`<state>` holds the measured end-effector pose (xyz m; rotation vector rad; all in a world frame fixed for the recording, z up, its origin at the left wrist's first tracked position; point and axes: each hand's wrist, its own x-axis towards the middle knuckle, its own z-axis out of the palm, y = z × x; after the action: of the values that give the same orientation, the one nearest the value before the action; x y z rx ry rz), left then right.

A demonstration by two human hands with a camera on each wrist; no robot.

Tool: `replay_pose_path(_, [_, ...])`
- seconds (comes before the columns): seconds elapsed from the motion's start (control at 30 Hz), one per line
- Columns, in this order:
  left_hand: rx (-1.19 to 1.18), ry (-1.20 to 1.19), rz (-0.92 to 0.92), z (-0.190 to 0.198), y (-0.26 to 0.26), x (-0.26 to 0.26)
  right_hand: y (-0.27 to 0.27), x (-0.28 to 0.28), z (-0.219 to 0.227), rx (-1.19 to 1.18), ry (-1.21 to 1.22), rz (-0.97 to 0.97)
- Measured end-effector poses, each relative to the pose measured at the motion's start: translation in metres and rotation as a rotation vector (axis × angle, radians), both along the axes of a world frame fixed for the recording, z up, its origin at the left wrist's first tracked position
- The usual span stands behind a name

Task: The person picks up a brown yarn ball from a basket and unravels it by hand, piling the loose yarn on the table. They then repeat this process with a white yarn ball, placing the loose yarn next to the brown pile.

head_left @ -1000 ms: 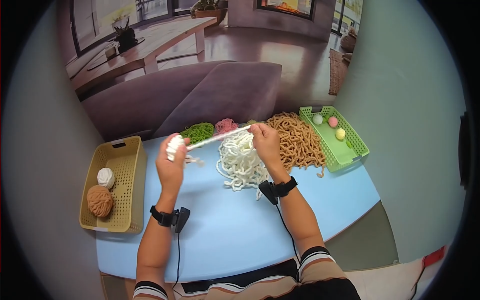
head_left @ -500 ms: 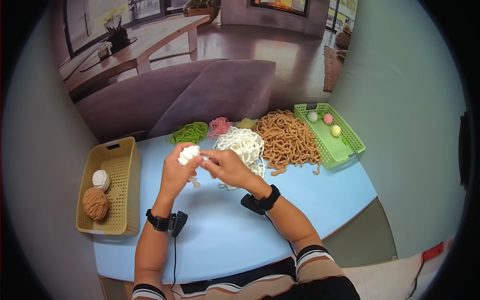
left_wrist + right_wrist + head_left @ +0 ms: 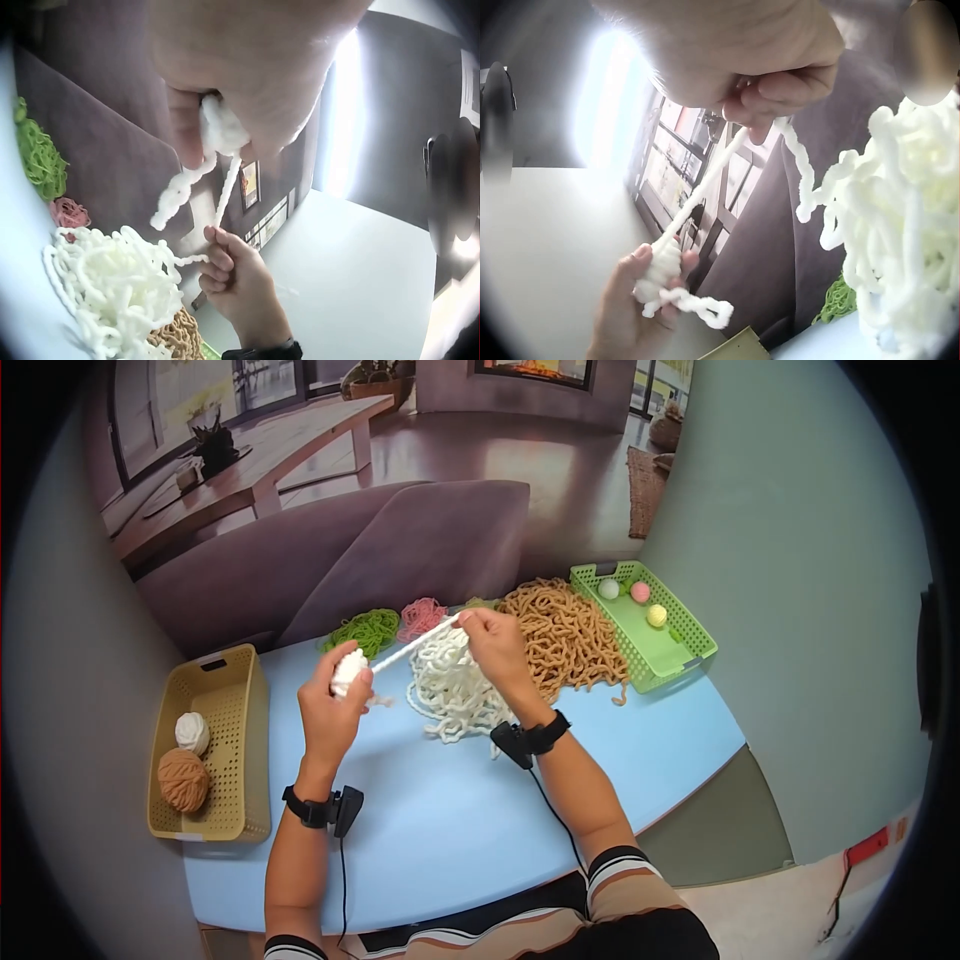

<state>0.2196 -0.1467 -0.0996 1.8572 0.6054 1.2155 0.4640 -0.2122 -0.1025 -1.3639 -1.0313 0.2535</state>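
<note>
My left hand [image 3: 328, 715] holds a small wound ball of thick white yarn [image 3: 349, 672] between thumb and fingers, above the table. A short loose tail [image 3: 709, 307] dangles from the ball in the right wrist view. Up and to the right, my right hand [image 3: 498, 652] pinches the white strand [image 3: 415, 644], which runs straight and taut between both hands. Beyond those fingers, the strand leads down to the loose white yarn pile [image 3: 455, 695], as both wrist views show. That pile lies on the blue table [image 3: 430, 810], partly behind my right hand.
A brown yarn pile [image 3: 565, 635] lies to the right, with green yarn [image 3: 365, 630] and pink yarn [image 3: 422, 616] at the back. The tan basket [image 3: 240, 760] on the left holds white and brown balls. A green basket [image 3: 655, 660] with several small balls stands back right.
Half a second ago my right hand was at the ball in my left hand. Now it has moved away up and right, drawing the strand taut, much as one second ago.
</note>
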Motion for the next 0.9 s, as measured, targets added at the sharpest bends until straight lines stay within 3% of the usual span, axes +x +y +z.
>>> replay_pose_path(0.1, [-0.155,0.043,0.029,0.004,0.006,-0.002,-0.004,-0.003,0.008,0.025,-0.086,-0.119])
replay_pose_path(0.23, [-0.008,0.227,-0.046,-0.019,0.021,0.002,-0.008,0.012,0.012,0.018,-0.006,-0.180])
replay_pose_path(0.37, [-0.084,0.412,-0.097,-0.006,0.009,0.001,-0.007,0.006,0.012,0.149,-0.330,-0.224])
replay_pose_path(0.43, [-0.086,0.320,-0.160,-0.010,0.010,0.003,-0.003,-0.015,0.009,0.143,-0.307,0.119])
replay_pose_path(0.5, [-0.129,0.234,-0.201,-0.010,0.010,0.002,-0.014,-0.048,0.014,-0.057,-0.229,0.419])
replay_pose_path(0.6, [-0.180,0.181,-0.192,-0.006,0.009,0.000,-0.019,-0.070,0.017,-0.216,-0.352,0.513])
replay_pose_path(0.7, [-0.090,0.228,-0.115,-0.009,0.014,-0.002,-0.019,-0.063,0.023,-0.319,-0.330,0.501])
replay_pose_path(0.83, [-0.026,0.175,-0.113,-0.016,0.013,0.003,-0.016,-0.047,0.015,-0.085,-0.560,0.329])
replay_pose_path(0.9, [-0.051,0.184,-0.149,-0.015,0.011,0.003,-0.018,-0.040,0.020,-0.052,-0.493,0.154])
